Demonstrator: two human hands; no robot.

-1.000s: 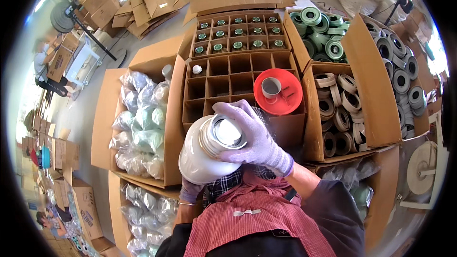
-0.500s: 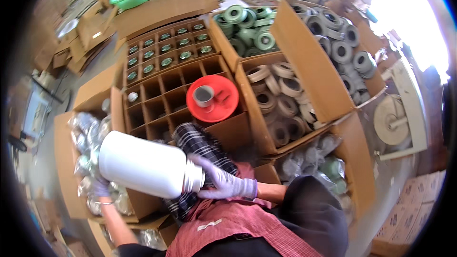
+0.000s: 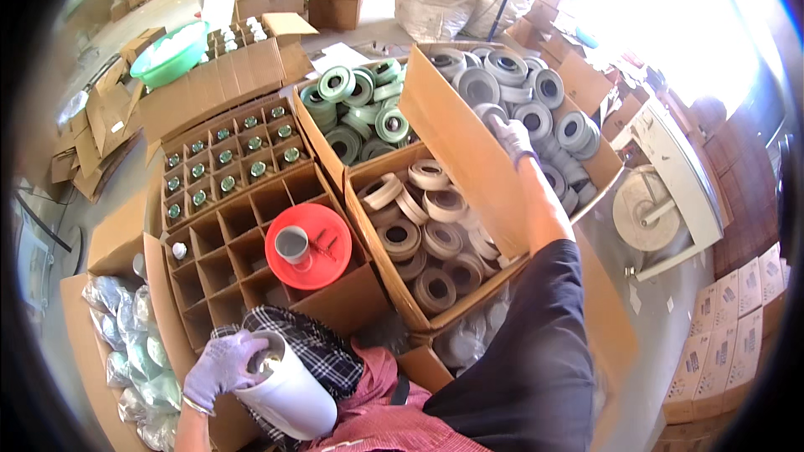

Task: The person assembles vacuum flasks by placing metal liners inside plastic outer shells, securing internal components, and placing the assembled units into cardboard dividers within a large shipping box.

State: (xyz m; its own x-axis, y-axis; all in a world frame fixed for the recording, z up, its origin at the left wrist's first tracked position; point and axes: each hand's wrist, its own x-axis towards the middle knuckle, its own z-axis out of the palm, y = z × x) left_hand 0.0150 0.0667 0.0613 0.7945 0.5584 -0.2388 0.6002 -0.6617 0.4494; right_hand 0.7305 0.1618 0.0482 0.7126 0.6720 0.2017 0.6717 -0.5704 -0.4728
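My gloved left hand [image 3: 222, 368] is closed on the rim of a white cylindrical flask body [image 3: 293, 398], which stands tilted against my lap. Its end by my fingers is open, and something shiny shows inside. Far to the right, my gloved right hand [image 3: 512, 136] reaches into a carton of grey rings [image 3: 536, 121]. Its fingers are bent closed on one grey ring [image 3: 488, 113] at the carton's left side. Part of that grip is hidden. A checked dark cloth [image 3: 289, 322] lies over the carton edge beside the flask body.
A red round dish [image 3: 331, 264] with a grey cup sits on a divided carton [image 3: 226, 259]. Cartons of green rings [image 3: 337, 84] and beige rings [image 3: 427, 176] stand ahead. A raised cardboard flap [image 3: 456, 146] stands beside my right forearm. Bagged parts [image 3: 126, 343] fill the left carton.
My right hand has left the flask's neck and moved far right into the grey rings. The flask body has come lower toward my lap, its open end now under my left hand. The view has shifted.
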